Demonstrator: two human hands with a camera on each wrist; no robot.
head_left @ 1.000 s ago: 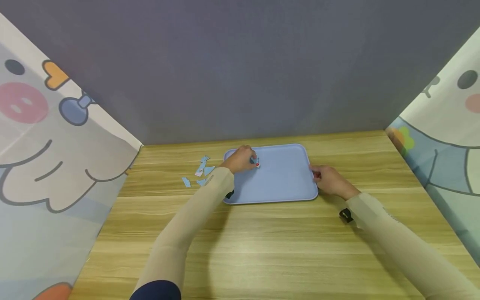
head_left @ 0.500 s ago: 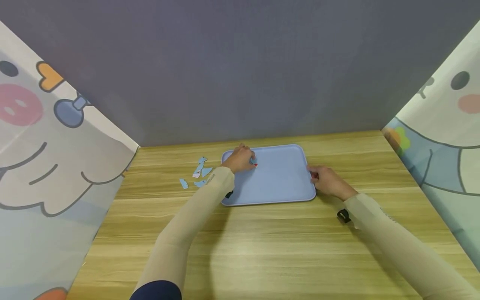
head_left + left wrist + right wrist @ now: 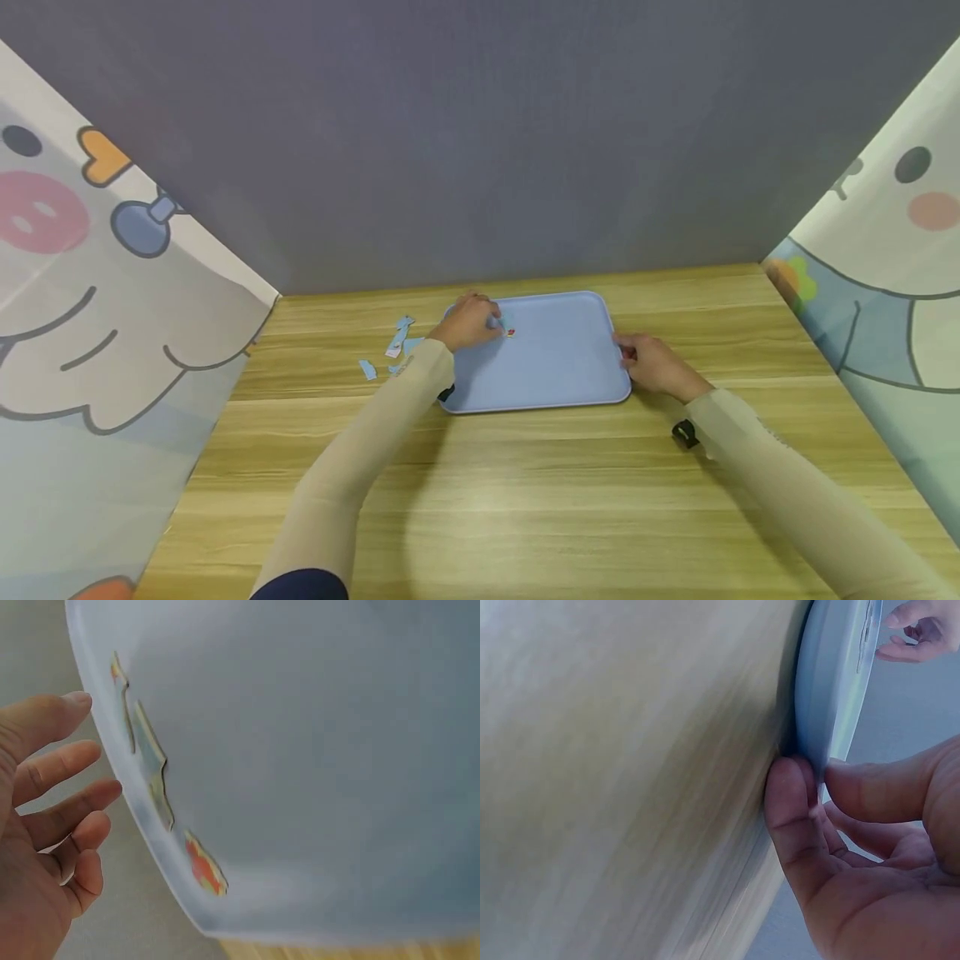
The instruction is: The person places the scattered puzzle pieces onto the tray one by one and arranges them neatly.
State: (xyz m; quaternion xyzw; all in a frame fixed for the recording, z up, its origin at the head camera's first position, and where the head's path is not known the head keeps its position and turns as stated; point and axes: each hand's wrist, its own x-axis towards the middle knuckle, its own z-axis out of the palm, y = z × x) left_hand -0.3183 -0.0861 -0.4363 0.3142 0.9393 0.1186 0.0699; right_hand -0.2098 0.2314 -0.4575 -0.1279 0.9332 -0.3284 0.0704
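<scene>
My left hand [image 3: 468, 322] hovers over the left side of the pale blue tray [image 3: 555, 358], holding nothing. Its fingers are loosely bent in the left wrist view, apart from several torn paper pieces [image 3: 154, 765] lying on the tray [image 3: 300, 765] near its rim. One piece there has a red-orange patch [image 3: 204, 864]. In the head view, a small scrap with a red spot [image 3: 510, 332] shows just right of the fingertips; the hand hides other pieces. My right hand [image 3: 654, 364] pinches the tray's right rim between thumb and fingers [image 3: 791, 795].
Several light blue torn paper pieces [image 3: 399, 337] lie on the wooden table [image 3: 525, 500] left of the tray. A grey panel [image 3: 480, 150] rises behind the table, and printed cartoon walls [image 3: 150, 333] stand at both sides.
My left hand has let go of the paper scrap and drawn back slightly to the left, leaving it on the tray. The right hand keeps its hold on the rim.
</scene>
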